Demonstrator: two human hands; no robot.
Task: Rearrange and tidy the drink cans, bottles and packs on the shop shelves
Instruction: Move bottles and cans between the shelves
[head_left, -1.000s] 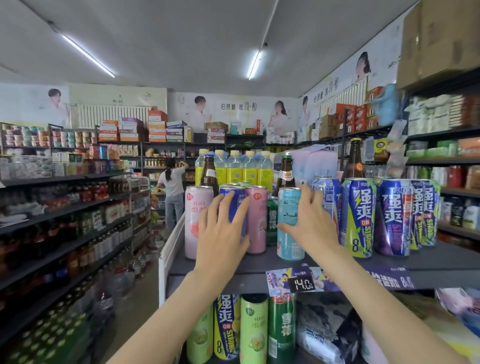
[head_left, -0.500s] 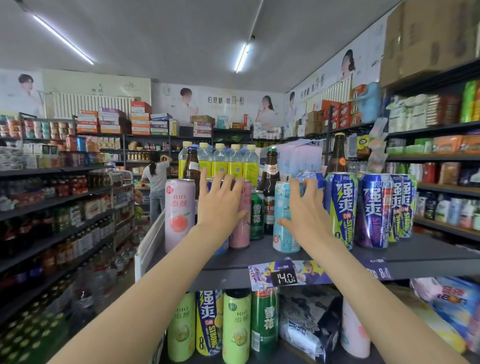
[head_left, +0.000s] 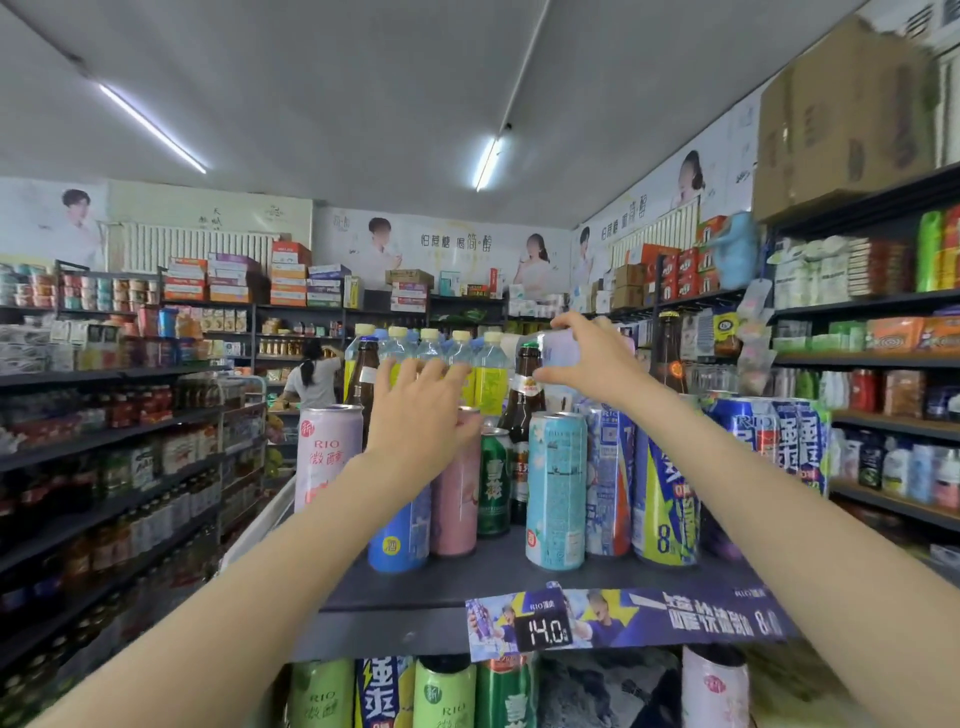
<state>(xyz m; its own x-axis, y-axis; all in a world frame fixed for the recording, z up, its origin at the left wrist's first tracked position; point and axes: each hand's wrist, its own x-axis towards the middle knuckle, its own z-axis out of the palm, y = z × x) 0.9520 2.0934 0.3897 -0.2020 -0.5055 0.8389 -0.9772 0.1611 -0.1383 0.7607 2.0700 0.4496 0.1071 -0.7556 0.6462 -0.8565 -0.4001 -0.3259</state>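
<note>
On the dark top shelf (head_left: 519, 577) stand tall drink cans: a pale pink RIO can (head_left: 327, 457), a blue can (head_left: 400, 535), a pink can (head_left: 457, 499), a green can (head_left: 493, 478) and a teal can (head_left: 556, 488). Behind them are brown bottles (head_left: 527, 395) and yellow-labelled bottles (head_left: 488, 374). My left hand (head_left: 415, 415) lies with spread fingers over the top of the blue can, thumb by the pink can. My right hand (head_left: 587, 358) is raised behind the teal can and pinches the edge of a pale lavender pack (head_left: 558, 351), fingers above and thumb below.
Blue and yellow cans (head_left: 665, 499) crowd the shelf to the right. More cans (head_left: 447, 696) fill the shelf below, under a 14.0 price tag (head_left: 548, 631). A person (head_left: 311, 379) stands at the aisle's far end. Stocked shelves line the left (head_left: 104, 467) and right (head_left: 883, 364).
My right hand has left the teal can and risen to the pale pack behind it. My left hand has slid up over the blue can's top.
</note>
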